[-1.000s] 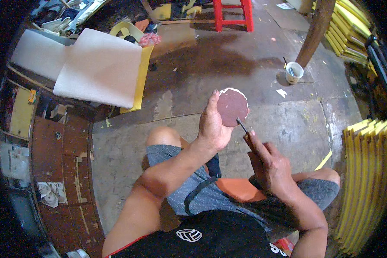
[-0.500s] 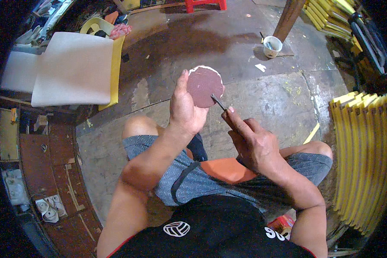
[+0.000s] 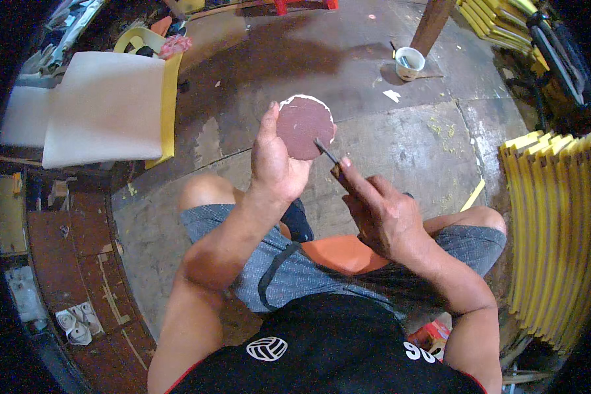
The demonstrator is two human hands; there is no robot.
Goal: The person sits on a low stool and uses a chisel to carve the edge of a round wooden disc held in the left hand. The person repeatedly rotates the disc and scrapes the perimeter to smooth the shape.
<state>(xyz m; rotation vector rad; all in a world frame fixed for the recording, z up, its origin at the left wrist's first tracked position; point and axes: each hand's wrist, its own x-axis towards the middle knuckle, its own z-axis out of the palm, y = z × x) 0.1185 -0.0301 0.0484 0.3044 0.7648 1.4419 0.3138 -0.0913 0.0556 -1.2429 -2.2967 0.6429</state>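
Note:
In my left hand (image 3: pixel 277 164) I hold up a round, reddish-brown disc (image 3: pixel 305 126), which looks like a sanding disc, with a ragged white rim along its top edge. My thumb lies at its left side, and the other fingers are mostly hidden behind it. My right hand (image 3: pixel 384 213) is closed around the dark handle of a thin metal tool (image 3: pixel 327 152), its index finger stretched along the handle. The tool's tip lies over the lower right of the disc's face; I cannot tell whether it is a screwdriver or a blade.
A white padded panel (image 3: pixel 105 108) with a yellow edge stands at left. A white bucket (image 3: pixel 410 64) sits by a wooden post (image 3: pixel 433 29). Yellow-edged panels (image 3: pixel 551 236) are stacked at right. An orange piece (image 3: pixel 345 255) lies across my lap. Scraps (image 3: pixel 391 96) dot the floor.
Both hands, with the disc and tool, appear slightly further left and up; the whole view has shifted left too. The grips stay the same, and the tool's tip remains over the disc.

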